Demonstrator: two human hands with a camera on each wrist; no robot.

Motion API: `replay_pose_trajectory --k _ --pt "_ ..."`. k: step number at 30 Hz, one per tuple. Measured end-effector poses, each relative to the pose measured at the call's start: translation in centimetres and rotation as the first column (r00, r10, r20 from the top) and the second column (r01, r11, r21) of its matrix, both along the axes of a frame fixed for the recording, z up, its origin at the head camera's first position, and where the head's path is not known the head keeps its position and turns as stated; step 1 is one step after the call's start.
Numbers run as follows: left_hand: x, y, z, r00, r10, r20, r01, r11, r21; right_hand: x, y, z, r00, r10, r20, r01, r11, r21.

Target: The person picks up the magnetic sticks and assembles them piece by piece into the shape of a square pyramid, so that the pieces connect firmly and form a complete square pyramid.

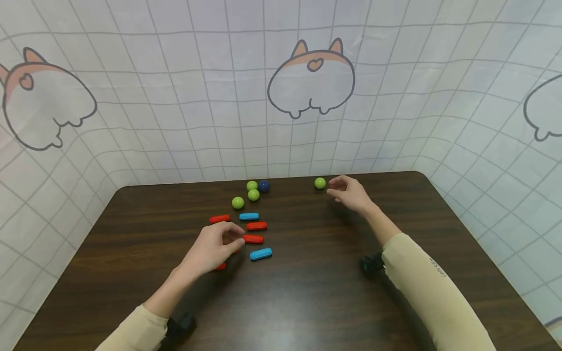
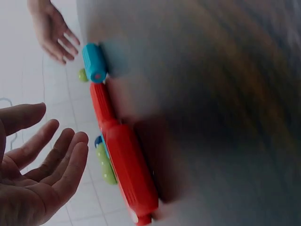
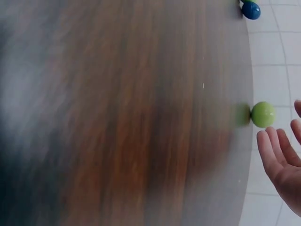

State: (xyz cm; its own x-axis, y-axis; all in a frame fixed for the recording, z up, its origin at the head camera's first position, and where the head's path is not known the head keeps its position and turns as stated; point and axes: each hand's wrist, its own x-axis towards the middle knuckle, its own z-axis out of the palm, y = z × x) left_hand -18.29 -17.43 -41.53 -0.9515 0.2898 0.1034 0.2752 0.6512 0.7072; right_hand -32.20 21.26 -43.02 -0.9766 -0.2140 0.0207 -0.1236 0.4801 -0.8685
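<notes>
My left hand (image 1: 213, 247) hovers over several red pieces, fingers loosely bent with nothing between them. A red piece (image 1: 253, 239) lies by its fingertips, and a blue piece (image 1: 261, 254) lies to the right. In the left wrist view the hand (image 2: 44, 165) is beside a red piece (image 2: 129, 167). Near the table's back edge, my right hand (image 1: 350, 193) is just right of a lone green ball (image 1: 320, 183), a small gap between them. The right wrist view shows relaxed fingers of this hand (image 3: 284, 165) close to the green ball (image 3: 263, 114).
Green balls (image 1: 238, 203) and a dark blue ball (image 1: 264, 186) sit at the back, left of centre. Another blue piece (image 1: 249, 216) and red pieces (image 1: 256, 226) lie in front of them. A white gridded curtain (image 1: 246, 97) hangs behind the dark wooden table (image 1: 307, 292).
</notes>
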Motion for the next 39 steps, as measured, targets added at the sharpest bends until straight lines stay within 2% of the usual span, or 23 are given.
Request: replay_pose_trajectory --k 4,10,17,23,30,39 --pt "0.3 0.7 -0.2 1.0 -0.024 -0.015 0.023 0.999 -0.026 -0.6 -0.8 -0.5 0.999 -0.047 -0.02 0.047 0.999 0.01" --pt "0.4 1.5 -0.3 0.999 -0.037 0.01 0.038 0.998 -0.054 -1.6 -1.8 -1.0 0.995 -0.09 -0.032 0.092 0.995 0.049" --pt "0.2 2.2 -0.4 0.997 -0.068 0.032 0.071 0.994 -0.085 -2.7 -2.8 -0.6 0.987 -0.148 -0.064 0.155 0.98 0.124" --pt "0.3 2.4 -0.8 0.996 -0.087 0.028 0.09 0.988 -0.129 -3.4 -3.8 -0.8 0.987 -0.148 -0.053 0.155 0.978 0.141" --pt "0.3 2.7 -1.3 0.994 -0.097 0.041 0.101 0.987 -0.123 -3.8 -4.2 -1.4 0.988 -0.135 -0.072 0.143 0.981 0.132" --pt "0.1 3.2 -1.5 0.994 -0.096 0.047 0.101 0.985 -0.143 -3.8 -3.9 -1.5 0.991 -0.119 -0.06 0.129 0.97 0.206"
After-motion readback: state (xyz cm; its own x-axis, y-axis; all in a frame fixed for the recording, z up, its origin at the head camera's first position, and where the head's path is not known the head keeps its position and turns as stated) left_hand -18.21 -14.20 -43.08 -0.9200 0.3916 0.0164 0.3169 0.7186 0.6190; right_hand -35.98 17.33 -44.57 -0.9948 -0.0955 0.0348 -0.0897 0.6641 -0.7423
